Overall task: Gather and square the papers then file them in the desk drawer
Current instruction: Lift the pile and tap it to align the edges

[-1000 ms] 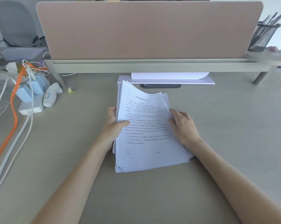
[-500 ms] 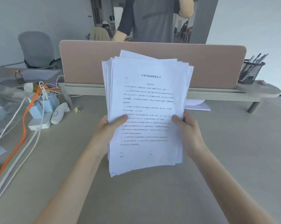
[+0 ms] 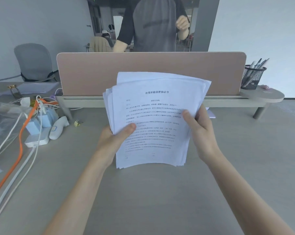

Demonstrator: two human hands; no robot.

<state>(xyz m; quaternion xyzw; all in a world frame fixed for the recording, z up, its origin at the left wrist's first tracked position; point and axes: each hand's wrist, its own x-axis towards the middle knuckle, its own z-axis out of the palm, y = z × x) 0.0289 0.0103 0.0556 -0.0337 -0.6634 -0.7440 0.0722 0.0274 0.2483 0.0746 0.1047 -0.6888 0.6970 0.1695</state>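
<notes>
The papers (image 3: 153,119) are up off the counter (image 3: 160,200), held nearly upright in front of the pink divider (image 3: 92,73), one hand on each side. The left hand (image 3: 113,141) has its grip closed on the left edge low down, thumb across the front sheet; the right hand (image 3: 201,131) is closed on the right edge a little higher, thumb likewise on the print. The stack is not square yet: the top corners fan out, with sheets stepping leftward and one poking above the rest, while the bottom edge looks more even. So this reads as the squaring step, gathering done. Next I would expect the bottom edge tapped on the counter with loosened grips so the sheets settle. No drawer shows from here.
</notes>
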